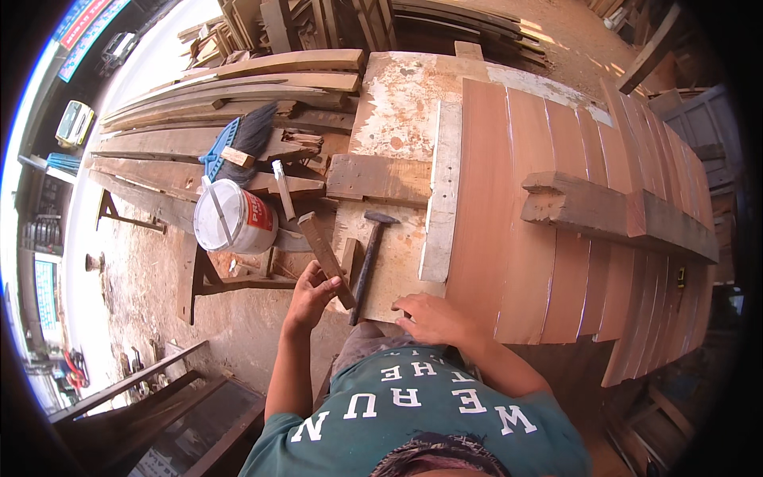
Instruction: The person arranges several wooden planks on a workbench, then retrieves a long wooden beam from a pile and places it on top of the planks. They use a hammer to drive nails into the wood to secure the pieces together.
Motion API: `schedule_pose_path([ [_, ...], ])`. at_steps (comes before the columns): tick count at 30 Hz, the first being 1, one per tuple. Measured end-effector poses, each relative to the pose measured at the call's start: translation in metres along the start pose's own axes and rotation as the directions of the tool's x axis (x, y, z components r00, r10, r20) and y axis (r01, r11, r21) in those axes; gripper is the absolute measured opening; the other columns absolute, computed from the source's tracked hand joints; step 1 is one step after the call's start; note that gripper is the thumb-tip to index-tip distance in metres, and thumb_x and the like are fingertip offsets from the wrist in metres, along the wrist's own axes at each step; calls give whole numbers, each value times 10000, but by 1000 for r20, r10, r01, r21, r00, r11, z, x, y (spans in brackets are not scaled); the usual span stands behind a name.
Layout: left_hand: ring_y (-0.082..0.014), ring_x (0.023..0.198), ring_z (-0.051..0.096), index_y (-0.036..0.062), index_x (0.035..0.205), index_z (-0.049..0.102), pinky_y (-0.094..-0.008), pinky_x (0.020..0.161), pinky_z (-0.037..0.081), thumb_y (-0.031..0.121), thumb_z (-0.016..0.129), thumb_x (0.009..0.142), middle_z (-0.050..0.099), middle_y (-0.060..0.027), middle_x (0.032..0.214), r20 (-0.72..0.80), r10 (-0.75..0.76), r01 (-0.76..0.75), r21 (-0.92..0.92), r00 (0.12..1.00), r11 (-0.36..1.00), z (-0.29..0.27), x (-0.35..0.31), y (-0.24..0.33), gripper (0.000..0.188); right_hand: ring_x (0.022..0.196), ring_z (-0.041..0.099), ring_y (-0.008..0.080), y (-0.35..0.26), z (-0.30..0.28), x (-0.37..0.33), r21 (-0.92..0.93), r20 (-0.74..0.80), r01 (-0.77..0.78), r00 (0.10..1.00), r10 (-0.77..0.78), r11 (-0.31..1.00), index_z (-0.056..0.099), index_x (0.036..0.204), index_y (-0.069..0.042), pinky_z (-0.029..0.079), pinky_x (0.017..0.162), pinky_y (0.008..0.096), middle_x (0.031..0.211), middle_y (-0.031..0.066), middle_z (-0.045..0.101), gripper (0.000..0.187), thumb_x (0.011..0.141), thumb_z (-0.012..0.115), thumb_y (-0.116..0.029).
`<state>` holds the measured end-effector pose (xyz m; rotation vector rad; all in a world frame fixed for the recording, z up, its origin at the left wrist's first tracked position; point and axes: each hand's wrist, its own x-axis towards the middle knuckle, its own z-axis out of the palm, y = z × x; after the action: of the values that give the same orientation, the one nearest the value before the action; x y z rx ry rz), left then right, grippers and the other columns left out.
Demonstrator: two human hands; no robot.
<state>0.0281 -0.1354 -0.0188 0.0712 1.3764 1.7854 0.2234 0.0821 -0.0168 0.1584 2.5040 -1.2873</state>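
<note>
My left hand [312, 297] grips the lower end of a short wooden stick [322, 250], which is tilted with its far end toward the bucket. My right hand [435, 316] lies at the near edge of the worn plywood top [397, 274], fingers loosely stretched and holding nothing. Between my hands rests a hammer [369, 266] with a dark handle, its head away from me. A small wood block [348, 256] sits beside the hammer's handle. To the right of the hammer is a long pale straight bar [440, 199] with holes along it.
Reddish-brown planks [517, 238] lie side by side on the right, with a heavy timber beam [612, 215] across them. At left stand a white bucket [230, 219] and a blue brush [226, 151] with dark bristles. Long boards [151, 147] stretch left; stacked timber [318, 28] is behind.
</note>
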Motion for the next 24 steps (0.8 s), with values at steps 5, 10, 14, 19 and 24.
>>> schedule_pose_path([
  [5, -208, 1053, 685, 40, 1216, 509, -376, 945, 552, 75, 792, 893, 697, -137, 1173, 149, -17, 18, -2, 989, 1000, -34, 15, 32, 431, 1033, 664, 464, -20, 61, 93, 92, -316, -295, 897, 309, 951, 524, 1213, 16, 545, 899, 523, 1109, 272, 662, 391, 960, 639, -259],
  [10, -153, 955, 672, 43, 1223, 510, -331, 886, 550, 30, 847, 828, 684, -80, 1085, 191, 118, -156, 200, 974, 967, -61, 35, 47, 519, 942, 690, 473, -22, 98, 140, 123, -606, -421, 686, 404, 899, 426, 1139, 49, 578, 818, 518, 1032, 316, 653, 426, 910, 687, -197],
  [14, -114, 894, 651, 13, 1248, 526, -276, 747, 558, -26, 814, 837, 681, -45, 1019, 215, 126, -209, 427, 968, 880, -70, 30, 70, 503, 987, 694, 474, -29, 100, 150, 227, -633, -523, 562, 532, 822, 449, 1153, 100, 571, 866, 509, 1027, 360, 672, 475, 829, 680, -161],
  [19, -145, 879, 659, 15, 1290, 599, -311, 778, 549, -25, 760, 849, 704, -69, 1004, 309, 82, -247, 544, 947, 802, -80, 37, 72, 472, 1053, 663, 522, -21, 97, 139, 391, -506, -542, 548, 666, 744, 523, 1162, 144, 519, 960, 531, 1074, 403, 659, 504, 836, 605, -232],
  [24, -197, 921, 686, 21, 1302, 615, -343, 840, 548, 47, 775, 844, 727, -114, 1056, 423, 200, -453, 669, 884, 589, -68, 43, 69, 486, 992, 688, 398, -38, 102, 100, 651, -524, -268, 518, 676, 710, 559, 1131, 101, 527, 883, 463, 1025, 315, 678, 505, 870, 656, -320],
])
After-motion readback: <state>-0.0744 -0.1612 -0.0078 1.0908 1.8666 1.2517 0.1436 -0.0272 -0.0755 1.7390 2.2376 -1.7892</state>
